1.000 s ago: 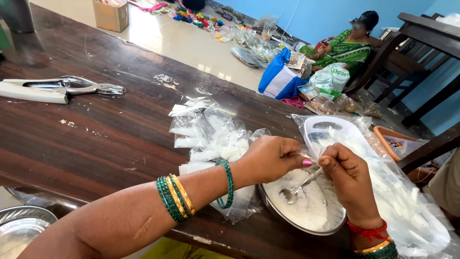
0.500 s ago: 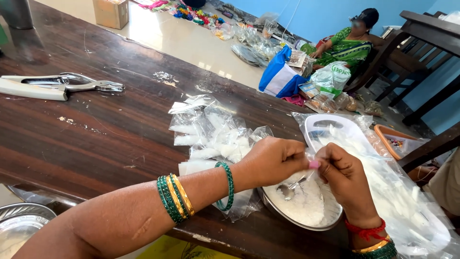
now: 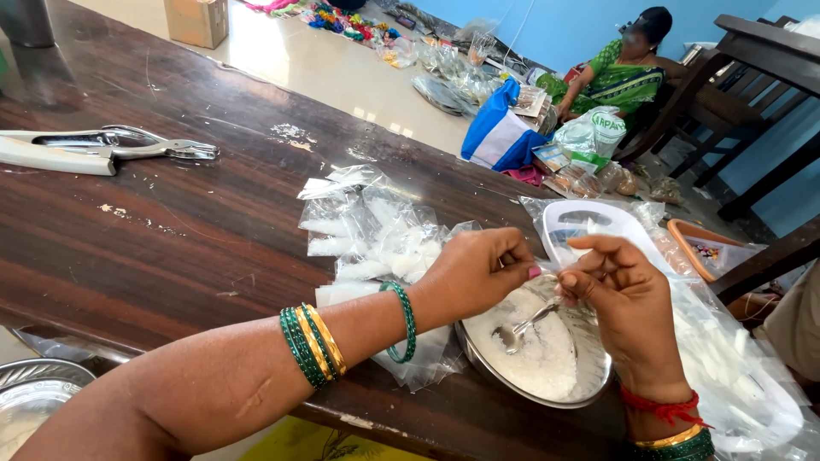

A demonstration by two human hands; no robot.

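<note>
A round steel plate (image 3: 589,388) heaped with white powder (image 3: 538,354) sits at the near edge of the dark wooden surface (image 3: 171,239), and a metal spoon (image 3: 523,329) rests in the powder with its handle rising toward the right hand (image 3: 628,303). Both hands meet just above the plate: the left hand (image 3: 478,273) is pinched shut, fingertips pressed together on something too small to make out, and the right hand is curled with thumb and forefinger closed right beside the left's fingertips — whether it grips the spoon handle or the same small item cannot be told. The left forearm wears green and gold bangles (image 3: 312,346), the right wrist a red thread and more bangles (image 3: 666,410). Just behind the left hand lies a pile of small clear plastic pouches (image 3: 376,230), some with white filling. Beyond the right hand, under clear plastic, is a white weighing scale (image 3: 589,224), with an orange-rimmed tray (image 3: 683,235) beside it. Far to the left on the surface lies a white-handled metal tool (image 3: 94,147). On the floor beyond, a person in a green garment (image 3: 623,77) sits among bags — one blue and white (image 3: 500,132).
</note>
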